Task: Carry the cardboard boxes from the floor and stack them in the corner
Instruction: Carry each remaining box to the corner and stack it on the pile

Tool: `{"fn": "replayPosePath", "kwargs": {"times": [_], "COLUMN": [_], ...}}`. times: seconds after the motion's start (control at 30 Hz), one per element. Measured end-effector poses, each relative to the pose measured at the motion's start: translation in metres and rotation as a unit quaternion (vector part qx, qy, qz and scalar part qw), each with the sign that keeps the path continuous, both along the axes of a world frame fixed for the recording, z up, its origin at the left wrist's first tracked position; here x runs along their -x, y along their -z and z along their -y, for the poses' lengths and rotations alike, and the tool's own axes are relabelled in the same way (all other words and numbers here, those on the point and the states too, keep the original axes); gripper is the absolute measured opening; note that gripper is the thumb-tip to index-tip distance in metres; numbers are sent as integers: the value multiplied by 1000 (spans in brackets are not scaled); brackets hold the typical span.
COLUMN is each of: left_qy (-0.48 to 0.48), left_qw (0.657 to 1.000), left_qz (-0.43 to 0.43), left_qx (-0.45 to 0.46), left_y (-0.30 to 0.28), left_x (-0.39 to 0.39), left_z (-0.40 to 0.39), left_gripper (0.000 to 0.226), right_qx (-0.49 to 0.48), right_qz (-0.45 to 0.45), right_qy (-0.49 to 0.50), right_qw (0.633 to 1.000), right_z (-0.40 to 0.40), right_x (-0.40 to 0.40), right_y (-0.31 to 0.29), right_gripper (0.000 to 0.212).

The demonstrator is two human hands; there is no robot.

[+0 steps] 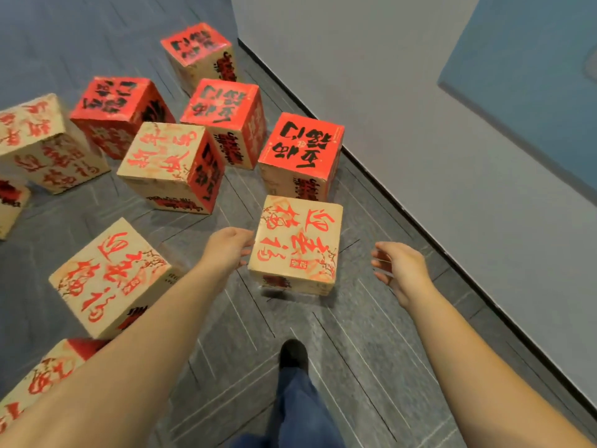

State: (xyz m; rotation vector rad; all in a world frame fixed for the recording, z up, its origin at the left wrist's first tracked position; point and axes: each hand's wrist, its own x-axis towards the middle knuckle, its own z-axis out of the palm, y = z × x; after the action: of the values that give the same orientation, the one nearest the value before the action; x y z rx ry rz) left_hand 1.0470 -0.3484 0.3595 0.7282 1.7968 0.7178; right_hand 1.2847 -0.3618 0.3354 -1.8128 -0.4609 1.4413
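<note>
Neither hand grips: left hand [230,245] touches the tan cardboard box with red calligraphy [297,245] at its left side, fingers relaxed. Right hand [399,270] hovers spread, apart from it. Box sits on grey carpet floor [355,350] near the white wall [403,124].

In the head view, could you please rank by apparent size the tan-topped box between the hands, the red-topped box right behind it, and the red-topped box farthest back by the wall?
1. Tan-topped box between the hands.
2. Red-topped box behind it, close in apparent size.
3. Farthest red-topped box.
All may be equal boxes; nearness to the camera sets this order.
</note>
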Motion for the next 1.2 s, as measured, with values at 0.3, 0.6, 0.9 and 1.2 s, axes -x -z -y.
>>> {"fn": "replayPosePath", "kwargs": {"times": [0.3,0.6,0.9,1.2], "left_qy": [41,32,0,-30], "left_qw": [994,995,997,996], "left_qz": [-93,-70,74,86], "left_qx": [48,63,22,-22], "left_y": [173,391,464,372], "left_x": [41,79,81,83], "left_z": [-62,-89,-90,-88], "left_gripper": [19,55,20,26], "right_qx": [51,38,-23,-60], "right_qz": [40,77,46,57], "right_qy": [-5,32,56,58], "right_qw": [998,996,997,995], "right_z": [-43,-60,-66,-74], "right_x": [27,45,63,74], "right_y": [173,368,440,348], "right_gripper": [22,31,12,18]}}
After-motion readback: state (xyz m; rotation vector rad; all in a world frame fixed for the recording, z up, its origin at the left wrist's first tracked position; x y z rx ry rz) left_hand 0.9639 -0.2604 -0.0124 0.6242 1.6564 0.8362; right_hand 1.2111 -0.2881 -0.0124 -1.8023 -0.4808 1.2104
